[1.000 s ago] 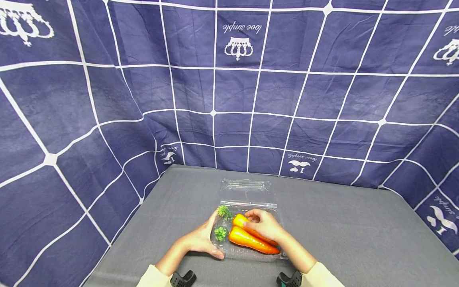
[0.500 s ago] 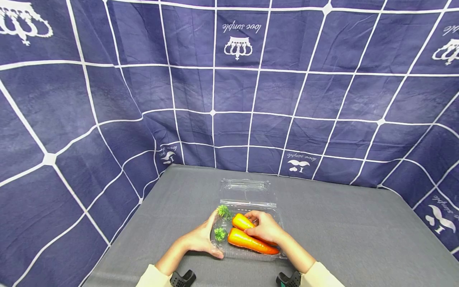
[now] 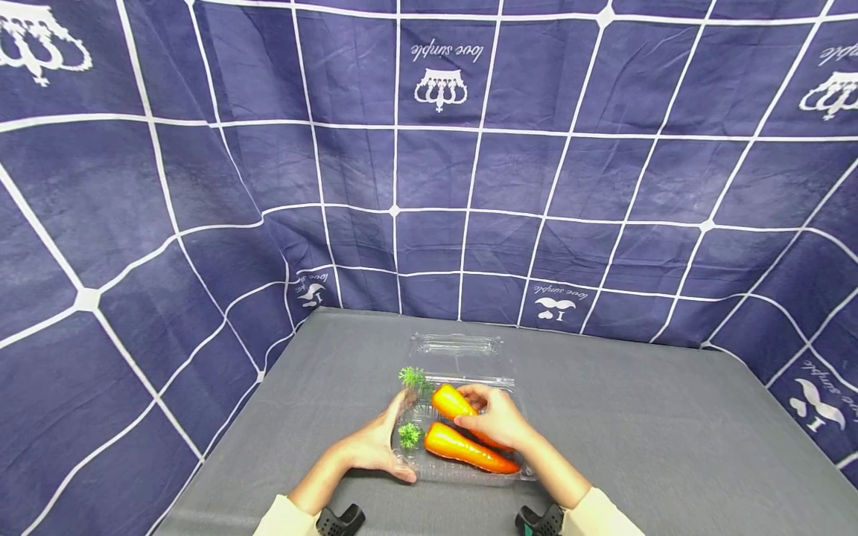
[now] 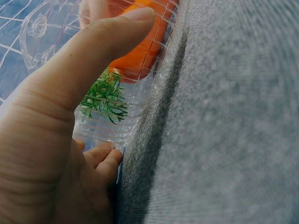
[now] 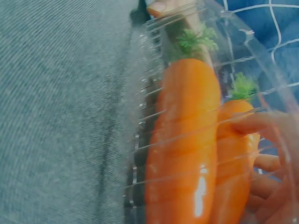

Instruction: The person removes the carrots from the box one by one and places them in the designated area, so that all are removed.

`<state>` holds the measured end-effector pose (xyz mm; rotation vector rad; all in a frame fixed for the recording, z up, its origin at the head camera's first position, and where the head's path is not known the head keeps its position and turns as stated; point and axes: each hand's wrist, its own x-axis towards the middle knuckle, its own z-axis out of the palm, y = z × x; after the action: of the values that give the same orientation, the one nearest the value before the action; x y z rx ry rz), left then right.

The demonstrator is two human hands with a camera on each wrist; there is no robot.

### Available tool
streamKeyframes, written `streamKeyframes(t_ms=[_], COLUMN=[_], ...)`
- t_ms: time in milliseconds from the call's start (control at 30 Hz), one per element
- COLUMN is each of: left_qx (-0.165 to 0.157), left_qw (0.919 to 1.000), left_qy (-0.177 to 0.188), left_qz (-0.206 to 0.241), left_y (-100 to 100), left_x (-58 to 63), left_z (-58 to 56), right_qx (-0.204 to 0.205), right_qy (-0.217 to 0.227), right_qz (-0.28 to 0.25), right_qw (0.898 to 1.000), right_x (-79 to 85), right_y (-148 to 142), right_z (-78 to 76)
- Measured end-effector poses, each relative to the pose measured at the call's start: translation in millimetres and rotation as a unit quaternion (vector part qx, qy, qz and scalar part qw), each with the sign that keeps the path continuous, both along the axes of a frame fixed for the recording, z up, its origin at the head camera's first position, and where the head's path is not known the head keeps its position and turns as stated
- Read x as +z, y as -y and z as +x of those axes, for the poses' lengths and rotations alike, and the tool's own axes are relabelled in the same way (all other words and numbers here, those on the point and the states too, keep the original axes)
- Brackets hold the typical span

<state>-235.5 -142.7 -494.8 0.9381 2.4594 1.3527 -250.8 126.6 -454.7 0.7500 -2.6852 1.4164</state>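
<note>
Bare hands reach in from cream sleeves (image 3: 288,519) with black straps (image 3: 340,520) at the wrists. The left hand (image 3: 377,448) makes a wide C, holding the left end of a clear plastic container (image 3: 444,469) between thumb and fingers. Inside, along the near wall, lies an orange near carrot (image 3: 464,449), its green tuft to the left. Just beyond, the right hand (image 3: 497,418) pinches a far carrot (image 3: 450,402); whether that one touches the container's floor, I cannot tell. Behind, the lid (image 3: 462,362) is folded back over the gray table (image 3: 637,432). Blue cloth (image 3: 509,179) hangs farthest away.
</note>
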Motion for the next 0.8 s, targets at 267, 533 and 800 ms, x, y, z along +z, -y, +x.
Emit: streamKeyframes(t_ms=[267, 533, 800], left_qx=[-0.002, -0.002, -0.002], left_qw=[1.0000, 1.0000, 1.0000], left_qy=[0.006, 0.001, 0.007], left_qz=[0.004, 0.002, 0.005], left_y=[0, 0, 1], left_x=[-0.1, 2.1, 2.2], left_z=[0.2, 1.1, 1.2], right_qx=[-0.041, -0.060, -0.111], right_qy=[0.064, 0.110, 0.166], right_qz=[-0.096, -0.178, -0.259], right_qw=[0.992, 0.976, 0.945], right_x=[9.4, 17.7, 24.0], right_y=[-1, -6, -9], right_z=[0.5, 9.5, 17.7])
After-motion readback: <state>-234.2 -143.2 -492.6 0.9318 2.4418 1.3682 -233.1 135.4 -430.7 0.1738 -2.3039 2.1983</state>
